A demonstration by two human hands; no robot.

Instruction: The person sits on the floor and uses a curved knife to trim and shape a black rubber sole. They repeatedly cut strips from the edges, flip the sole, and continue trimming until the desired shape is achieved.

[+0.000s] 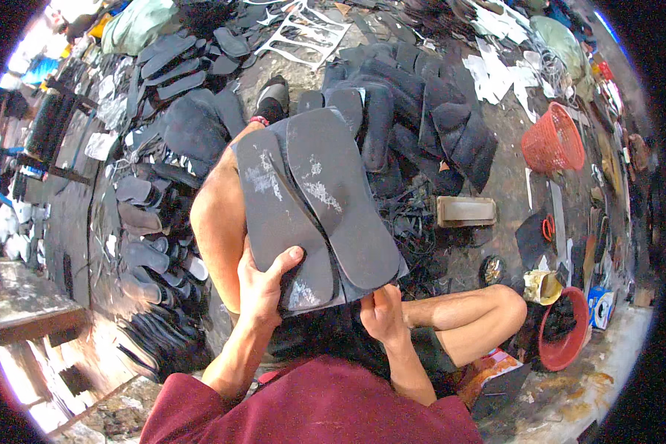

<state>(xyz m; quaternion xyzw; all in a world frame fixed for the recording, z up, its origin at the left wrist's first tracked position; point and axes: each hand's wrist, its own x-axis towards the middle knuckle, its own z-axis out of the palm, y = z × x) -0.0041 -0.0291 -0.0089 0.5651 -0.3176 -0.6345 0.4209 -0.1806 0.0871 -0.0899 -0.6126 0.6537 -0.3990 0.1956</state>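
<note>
A pair of dark grey foam shoe soles [340, 200] with whitish smears lies side by side over my lap, on a thin grey sheet [339, 299] whose edge shows beneath their near ends. My left hand [263, 285] grips the near left corner, its thumb pressing on top of the left sole and its other fingers hidden underneath. At the near right end, my right hand [383, 312] is closed on the sheet's edge, just below the right sole; part of its grip is out of sight.
Dark foam pieces [451, 126] are heaped beyond the soles. Rows of sandals [144, 255] line the left floor. Rightward are a cream block [466, 212], red basket [553, 139], orange-handled scissors [547, 227], yellowish container [543, 286] and red basin [564, 333]. A wooden bench [37, 314] stands left.
</note>
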